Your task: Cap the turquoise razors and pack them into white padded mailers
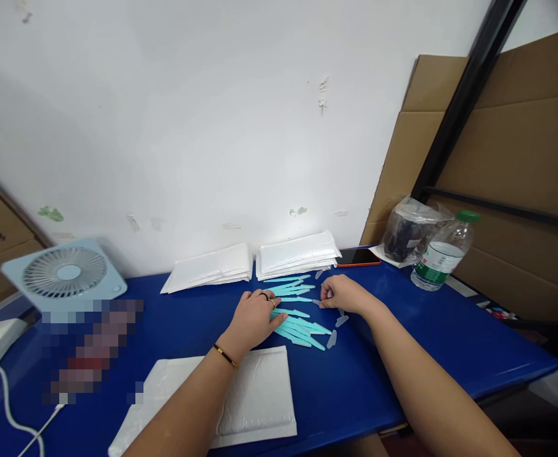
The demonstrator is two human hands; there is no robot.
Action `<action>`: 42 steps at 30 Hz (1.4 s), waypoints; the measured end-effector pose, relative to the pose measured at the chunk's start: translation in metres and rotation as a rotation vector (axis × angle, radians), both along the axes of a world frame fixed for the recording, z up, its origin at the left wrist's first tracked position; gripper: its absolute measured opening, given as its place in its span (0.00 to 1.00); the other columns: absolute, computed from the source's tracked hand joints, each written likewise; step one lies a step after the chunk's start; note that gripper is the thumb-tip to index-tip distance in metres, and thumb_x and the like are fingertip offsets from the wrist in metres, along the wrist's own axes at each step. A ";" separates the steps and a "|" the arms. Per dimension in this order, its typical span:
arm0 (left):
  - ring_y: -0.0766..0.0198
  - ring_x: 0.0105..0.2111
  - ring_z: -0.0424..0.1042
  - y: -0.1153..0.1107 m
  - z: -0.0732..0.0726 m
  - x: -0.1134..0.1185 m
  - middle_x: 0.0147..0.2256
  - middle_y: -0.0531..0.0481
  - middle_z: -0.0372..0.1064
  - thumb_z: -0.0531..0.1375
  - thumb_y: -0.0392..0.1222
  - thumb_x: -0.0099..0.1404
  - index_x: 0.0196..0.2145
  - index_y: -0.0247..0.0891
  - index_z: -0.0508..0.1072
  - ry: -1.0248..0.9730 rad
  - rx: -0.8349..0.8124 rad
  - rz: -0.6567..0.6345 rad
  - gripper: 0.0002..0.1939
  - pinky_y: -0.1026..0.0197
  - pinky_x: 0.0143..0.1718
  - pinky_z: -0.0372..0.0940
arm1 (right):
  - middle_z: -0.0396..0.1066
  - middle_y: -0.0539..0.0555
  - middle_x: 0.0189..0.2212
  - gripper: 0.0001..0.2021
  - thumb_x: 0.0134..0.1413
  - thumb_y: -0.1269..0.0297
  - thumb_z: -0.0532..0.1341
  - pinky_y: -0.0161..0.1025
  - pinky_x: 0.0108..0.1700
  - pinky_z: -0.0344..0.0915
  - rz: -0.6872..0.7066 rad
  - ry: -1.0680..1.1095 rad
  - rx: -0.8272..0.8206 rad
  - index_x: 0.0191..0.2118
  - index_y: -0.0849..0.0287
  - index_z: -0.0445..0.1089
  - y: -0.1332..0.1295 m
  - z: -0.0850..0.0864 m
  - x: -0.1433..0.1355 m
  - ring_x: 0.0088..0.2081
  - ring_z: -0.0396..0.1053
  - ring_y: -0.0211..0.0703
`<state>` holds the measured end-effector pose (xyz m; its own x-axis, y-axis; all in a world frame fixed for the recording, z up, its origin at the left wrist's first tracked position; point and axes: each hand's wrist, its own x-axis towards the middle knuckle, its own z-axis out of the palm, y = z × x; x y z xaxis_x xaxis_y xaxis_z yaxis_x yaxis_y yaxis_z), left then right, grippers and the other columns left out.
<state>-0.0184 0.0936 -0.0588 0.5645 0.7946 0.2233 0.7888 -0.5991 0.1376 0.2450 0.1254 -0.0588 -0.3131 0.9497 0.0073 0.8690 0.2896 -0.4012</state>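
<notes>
Slim turquoise eyebrow razors (300, 329) lie fanned in a loose pile on the blue table. My left hand (257, 315) is over their handle ends, its curled fingers holding one razor (295, 299) down and its thumb resting across others. At that razor's tip, my right hand (339, 294) is closed in a pinch on a small clear blade cap (317, 303). Whether the cap is on the blade cannot be made out. More translucent caps (332, 339) lie loose to the right of the razors. A white padded envelope (259, 397) lies partly under my left forearm.
Two stacks of white padded envelopes (212, 266) stand against the wall. A phone (358, 257), a bagged dark item (402, 235) and a water bottle (440, 260) are at the back right. A light-blue fan (69, 273) and white cable (7, 397) are on the left.
</notes>
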 end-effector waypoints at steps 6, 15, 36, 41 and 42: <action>0.55 0.46 0.63 0.000 0.000 0.000 0.47 0.47 0.67 0.48 0.56 0.64 0.49 0.44 0.70 0.002 -0.034 -0.026 0.22 0.54 0.43 0.55 | 0.73 0.50 0.22 0.07 0.37 0.60 0.67 0.32 0.26 0.57 -0.018 0.126 0.028 0.24 0.57 0.75 0.004 -0.007 -0.012 0.26 0.68 0.40; 0.53 0.53 0.58 0.003 -0.007 0.002 0.53 0.44 0.62 0.42 0.58 0.66 0.55 0.37 0.64 0.023 -0.085 -0.059 0.29 0.55 0.49 0.57 | 0.75 0.51 0.26 0.07 0.44 0.73 0.61 0.32 0.31 0.59 0.025 0.122 0.167 0.26 0.58 0.76 0.014 -0.017 -0.025 0.29 0.69 0.39; 0.57 0.49 0.63 -0.015 0.010 0.004 0.49 0.49 0.67 0.43 0.57 0.66 0.47 0.44 0.70 0.043 -0.091 -0.108 0.24 0.54 0.46 0.55 | 0.73 0.51 0.24 0.09 0.43 0.60 0.62 0.32 0.28 0.58 0.175 0.175 -0.133 0.29 0.59 0.76 0.008 0.000 0.026 0.26 0.67 0.38; 0.56 0.51 0.62 -0.015 0.009 0.004 0.49 0.47 0.67 0.44 0.58 0.66 0.52 0.43 0.65 0.023 -0.104 -0.118 0.26 0.55 0.48 0.55 | 0.73 0.51 0.26 0.10 0.42 0.61 0.63 0.32 0.29 0.60 0.145 0.199 -0.109 0.32 0.59 0.76 0.008 -0.002 0.020 0.28 0.68 0.40; 0.56 0.51 0.62 -0.016 0.008 0.005 0.49 0.47 0.67 0.43 0.58 0.66 0.53 0.44 0.64 0.019 -0.108 -0.125 0.26 0.55 0.48 0.55 | 0.73 0.51 0.26 0.10 0.41 0.61 0.64 0.32 0.29 0.60 0.135 0.202 -0.102 0.32 0.59 0.76 0.008 -0.003 0.019 0.28 0.69 0.40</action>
<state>-0.0139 0.0780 -0.0503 0.6639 0.7368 0.1283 0.7121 -0.6752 0.1924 0.2644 0.1334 -0.0615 -0.4393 0.8983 -0.0110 0.7245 0.3470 -0.5955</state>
